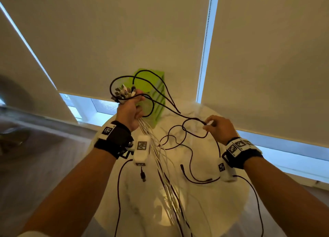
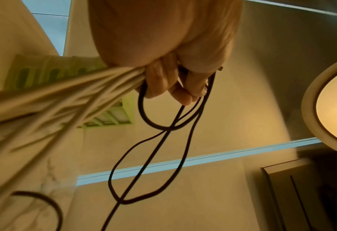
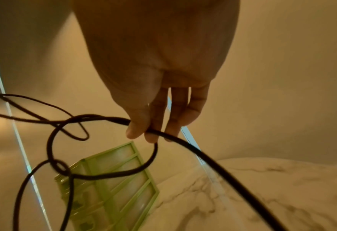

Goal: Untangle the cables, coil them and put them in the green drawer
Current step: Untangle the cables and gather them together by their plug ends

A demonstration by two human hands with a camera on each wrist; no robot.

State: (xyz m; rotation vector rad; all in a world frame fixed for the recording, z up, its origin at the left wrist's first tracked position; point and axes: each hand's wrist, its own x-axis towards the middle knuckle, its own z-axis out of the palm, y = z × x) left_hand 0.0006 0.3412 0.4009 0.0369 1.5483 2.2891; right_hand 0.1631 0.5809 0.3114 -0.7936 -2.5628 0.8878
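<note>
The left hand [image 1: 130, 110] is raised above the table [image 1: 213, 210], fist curled round a bundle of cables: the plugs [image 1: 124, 92] stick out of the top of the fist, and the white cables [image 1: 165, 174] hang from under it down onto the table. In the left wrist view the fingers [image 2: 159, 81] are wrapped tight on the white strands, with black loops dangling below them.

The black cable [image 1: 194, 120] runs from that fist in loops toward the right hand [image 1: 220, 128], which is held lower, over the table's far side. There the thumb and fingertips [image 3: 136, 129] pinch the black cable, the other fingers lying nearly straight beside it. Just left of the pinch the cable crosses itself in what looks like a loose knot [image 3: 61, 168], though blur makes that uncertain.

The green drawer [image 1: 156, 96] stands on the table's far edge, behind the left hand; whether any drawer is open I cannot tell. More black ends [image 1: 195, 179] trail over the table between the two wrists.
</note>
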